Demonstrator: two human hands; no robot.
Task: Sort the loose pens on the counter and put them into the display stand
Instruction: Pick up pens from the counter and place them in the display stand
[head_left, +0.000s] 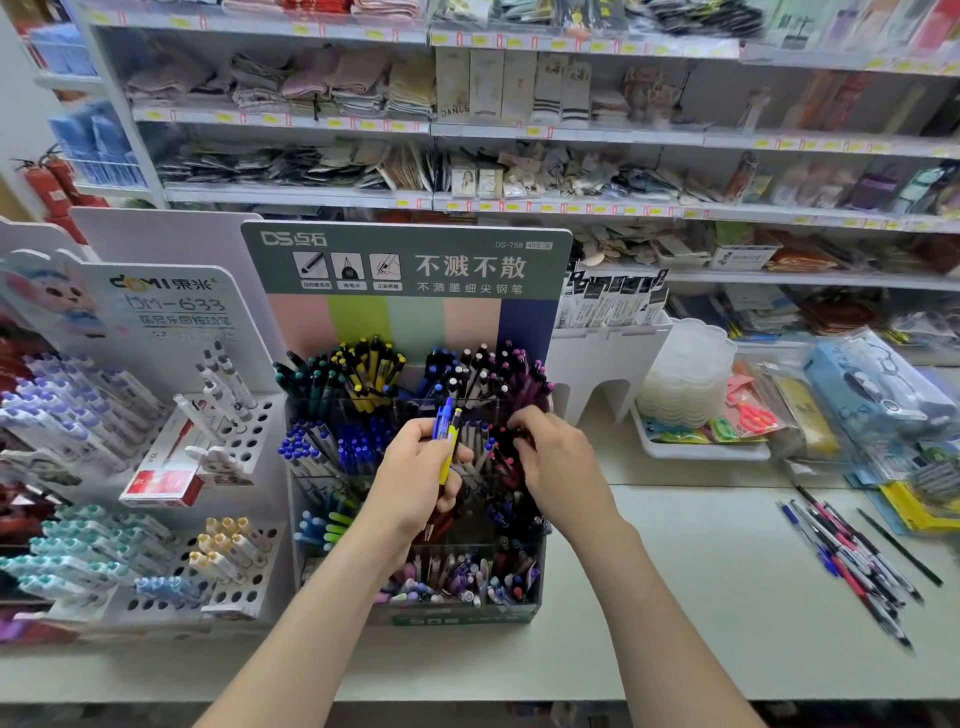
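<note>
Left hand (415, 467) fingers (451, 493) clamp blue and yellow pens (448, 441) before the display stand (405, 322); right hand (558, 460) digs inside, grip unclear. Loose pens (852, 561) lie right of it on the desk (675, 597). Crowded slots risk misfiling.

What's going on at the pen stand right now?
Someone is filling the stand. Their left grip holds a few pens, blue and yellow among them; the right grip reaches among pens in the stand's middle tier. More loose pens lie on the counter to the right.
</note>
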